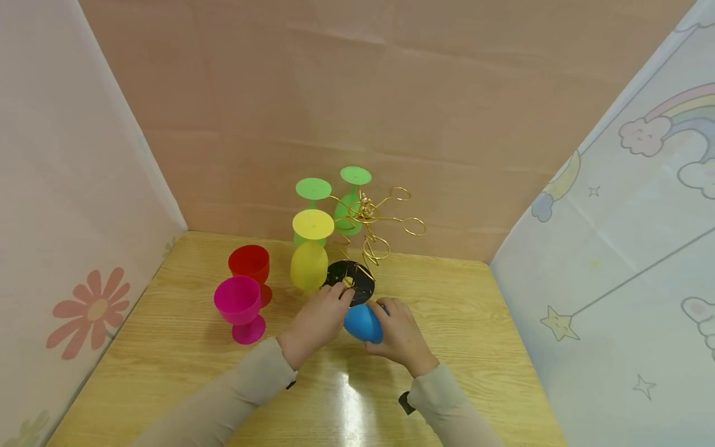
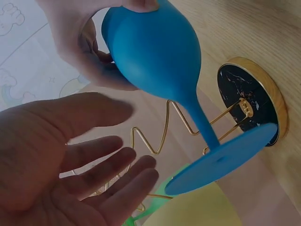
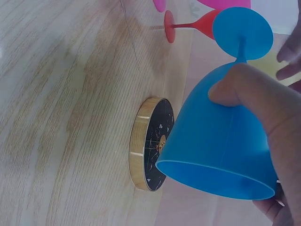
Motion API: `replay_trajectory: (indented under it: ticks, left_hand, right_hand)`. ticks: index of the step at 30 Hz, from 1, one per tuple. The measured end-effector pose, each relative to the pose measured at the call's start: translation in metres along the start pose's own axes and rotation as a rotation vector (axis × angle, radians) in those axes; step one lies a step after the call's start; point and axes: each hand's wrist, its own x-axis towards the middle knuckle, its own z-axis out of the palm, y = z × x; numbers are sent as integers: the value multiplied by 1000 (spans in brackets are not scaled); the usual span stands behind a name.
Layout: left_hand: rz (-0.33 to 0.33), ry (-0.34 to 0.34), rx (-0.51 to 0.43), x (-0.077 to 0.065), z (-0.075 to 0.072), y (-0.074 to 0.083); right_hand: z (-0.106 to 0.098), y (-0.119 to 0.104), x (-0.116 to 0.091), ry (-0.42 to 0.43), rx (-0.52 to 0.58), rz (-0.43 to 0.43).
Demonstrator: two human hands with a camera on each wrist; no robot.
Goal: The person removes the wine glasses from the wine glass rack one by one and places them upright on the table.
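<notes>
My right hand grips a blue plastic goblet round its bowl, in front of the rack's base. In the right wrist view the thumb lies along the bowl, with the rim facing down and the round foot up. My left hand is beside the goblet; in the left wrist view its fingers are spread near the goblet's stem and foot, holding nothing. Just beyond both hands stands a gold wire goblet rack on a round black base with a gold edge.
A yellow goblet and two green goblets hang upside down on the rack's left and back; bare loops show on its right. Upright at the left are a red goblet and a pink goblet. Walls surround the wooden table.
</notes>
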Motion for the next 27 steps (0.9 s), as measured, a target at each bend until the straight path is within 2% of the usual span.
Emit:
replay_trajectory:
  ticks: [7,13,16,18,22,27]
  left_hand:
    - [-21,-88,16,0,13,4]
    - [-62,-157,10,-1,17,9]
    - [-78,-151,4,-2,20,11]
    - [-81,-122,11,-3,23,11]
    - [-96,-97,49,-2,29,12]
    - [-111,-101,118,1,34,13]
  right_hand:
    - [-3,0,0,-6,-40,-3]
    - [-5,-4,0,-11,-26,-3]
    - [-4,-5,2,3,-26,-26]
    - [-3,-6,2,12,-31,-37]
    - [-2,-6,3,12,-51,-40]
    - [-2,-6,4,-2,-37,-41]
